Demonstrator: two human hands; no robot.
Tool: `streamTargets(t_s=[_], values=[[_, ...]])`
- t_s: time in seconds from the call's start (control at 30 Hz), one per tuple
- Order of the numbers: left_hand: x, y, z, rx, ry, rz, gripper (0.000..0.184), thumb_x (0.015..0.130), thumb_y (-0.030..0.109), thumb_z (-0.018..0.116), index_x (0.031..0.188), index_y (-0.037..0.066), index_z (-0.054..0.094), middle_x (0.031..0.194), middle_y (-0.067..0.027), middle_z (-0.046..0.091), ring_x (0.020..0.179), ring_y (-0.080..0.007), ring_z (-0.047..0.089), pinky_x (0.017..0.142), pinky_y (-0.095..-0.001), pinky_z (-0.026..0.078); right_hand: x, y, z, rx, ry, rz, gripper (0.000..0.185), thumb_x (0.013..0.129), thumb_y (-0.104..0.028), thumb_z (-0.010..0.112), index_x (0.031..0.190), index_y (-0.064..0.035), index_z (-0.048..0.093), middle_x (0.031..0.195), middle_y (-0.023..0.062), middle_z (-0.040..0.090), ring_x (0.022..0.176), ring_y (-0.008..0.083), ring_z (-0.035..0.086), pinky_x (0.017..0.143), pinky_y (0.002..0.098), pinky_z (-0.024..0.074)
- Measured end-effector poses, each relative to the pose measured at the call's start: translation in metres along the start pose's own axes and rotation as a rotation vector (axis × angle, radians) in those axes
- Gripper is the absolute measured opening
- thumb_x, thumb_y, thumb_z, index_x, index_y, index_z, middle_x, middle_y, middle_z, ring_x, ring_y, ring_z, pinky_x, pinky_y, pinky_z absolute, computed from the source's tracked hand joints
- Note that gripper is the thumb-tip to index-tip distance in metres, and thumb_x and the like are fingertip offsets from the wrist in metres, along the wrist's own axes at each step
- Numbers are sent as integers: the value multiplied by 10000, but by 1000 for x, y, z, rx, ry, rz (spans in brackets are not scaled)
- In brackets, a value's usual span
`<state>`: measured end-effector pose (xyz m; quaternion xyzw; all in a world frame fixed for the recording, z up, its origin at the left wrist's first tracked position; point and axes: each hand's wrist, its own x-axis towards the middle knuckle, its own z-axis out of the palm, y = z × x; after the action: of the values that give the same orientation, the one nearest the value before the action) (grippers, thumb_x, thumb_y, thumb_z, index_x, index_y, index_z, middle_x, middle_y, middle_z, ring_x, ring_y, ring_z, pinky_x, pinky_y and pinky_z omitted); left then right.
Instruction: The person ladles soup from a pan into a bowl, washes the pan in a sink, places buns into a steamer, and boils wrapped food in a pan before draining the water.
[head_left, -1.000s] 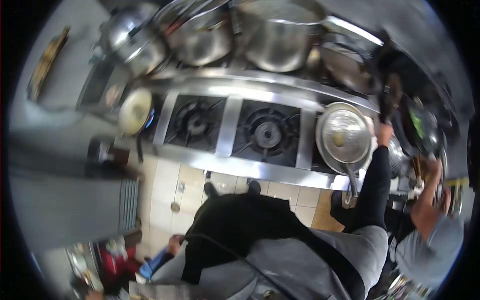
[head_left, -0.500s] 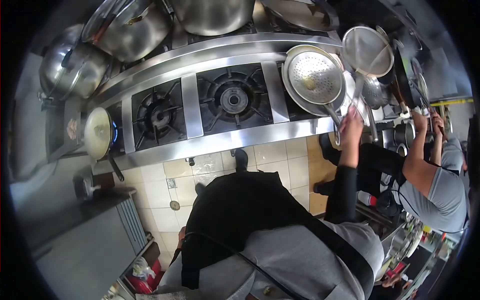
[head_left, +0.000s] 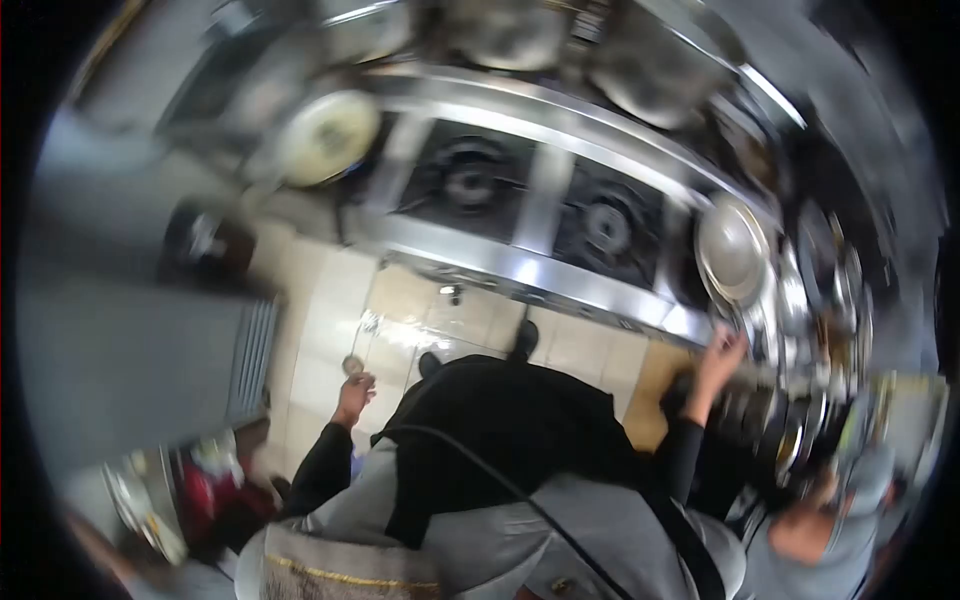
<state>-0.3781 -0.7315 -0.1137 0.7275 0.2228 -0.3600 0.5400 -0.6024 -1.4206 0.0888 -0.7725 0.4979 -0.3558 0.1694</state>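
The strainer (head_left: 733,243) is a round, shallow bowl of silvery metal, its inside facing upward and catching a bright gleam, its surface too blurred to show the holes clearly. It sits at the right end of the stove (head_left: 543,200), near the front edge, with a paler rim showing around its bowl. Its grey metal handle (head_left: 741,321) points toward the front of the stove, the far tip hard to make out

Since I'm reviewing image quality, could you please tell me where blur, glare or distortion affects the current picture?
Head view: blur smears the pale pan at the left end of the stove and softens the right hand, leaving its grip unclear; glare spots the front edge and floor tiles; wide-angle distortion bends the back ledge, with black corners.
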Motion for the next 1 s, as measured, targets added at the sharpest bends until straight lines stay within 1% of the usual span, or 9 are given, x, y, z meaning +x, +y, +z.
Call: streamTargets(t_s=[0.1,0.13,0.3,0.4,0.43,0.57,0.63,0.83,1.0], values=[[-9,-54,-27,-91,6,-59,294,904,275,699,1091,58,628,889,-37,663,738,-130,624,596,-264,458,-19,-75,37,381,-25,12,440,1011,-271,619,1306,41,520,1106,109,601,960,164,561,849,289,472],[14,-112,-46,155,-4,346,281,900,281,702,1065,62,641,847,-41,658,737,-133,626,593,-270,460,-34,-97,58,451,-146,-4,425,1012,-270,617,1299,32,532,1121,107,603,971,159,571,851,281,476],[6,-198,-86,949,68,841,288,936,298,550,810,62,659,671,-101,625,647,-204,613,593,-350,469,-134,-228,118,448,-587,-320,416,896,-93,734,1277,-26,581,1076,82,637,888,131,602,815,291,506],[6,-219,-96,473,-210,154,353,945,320,465,729,83,611,626,-86,589,594,-243,576,553,-420,421,-134,-295,119,473,-496,-480,439,877,-77,745,1280,-22,578,1059,88,638,838,140,590,765,279,502],[19,-221,-98,940,-94,494,356,934,351,481,758,84,636,667,-81,633,622,-252,607,558,-423,442,-118,-324,109,456,-474,-497,439,877,-73,743,1280,-19,577,1055,88,638,831,142,585,765,283,499],[28,-199,-114,1064,-29,393,319,826,371,635,931,79,711,947,-170,714,929,-394,672,805,-494,545,-14,-424,106,420,-240,-708,316,917,-156,719,1186,-15,631,953,77,674,797,126,591,730,273,501],[28,-182,-121,693,-30,738,277,821,327,647,912,71,700,898,-172,704,887,-401,660,771,-493,531,43,-476,128,563,-176,-740,276,930,-197,708,1140,-28,649,908,82,698,787,121,616,732,284,514],[43,-140,-136,136,152,248,248,841,292,633,907,63,702,888,-163,703,882,-386,659,791,-473,527,229,-569,278,331,-115,-470,485,864,-292,707,1177,54,575,1023,248,686,1012,394,664,889,450,517],[54,-129,-144,256,293,406,213,870,241,609,912,54,701,883,-148,704,888,-359,660,818,-452,520,255,-621,338,-110,182,-367,392,867,-340,678,1074,-11,628,1029,197,670,981,338,656,890,423,522]])
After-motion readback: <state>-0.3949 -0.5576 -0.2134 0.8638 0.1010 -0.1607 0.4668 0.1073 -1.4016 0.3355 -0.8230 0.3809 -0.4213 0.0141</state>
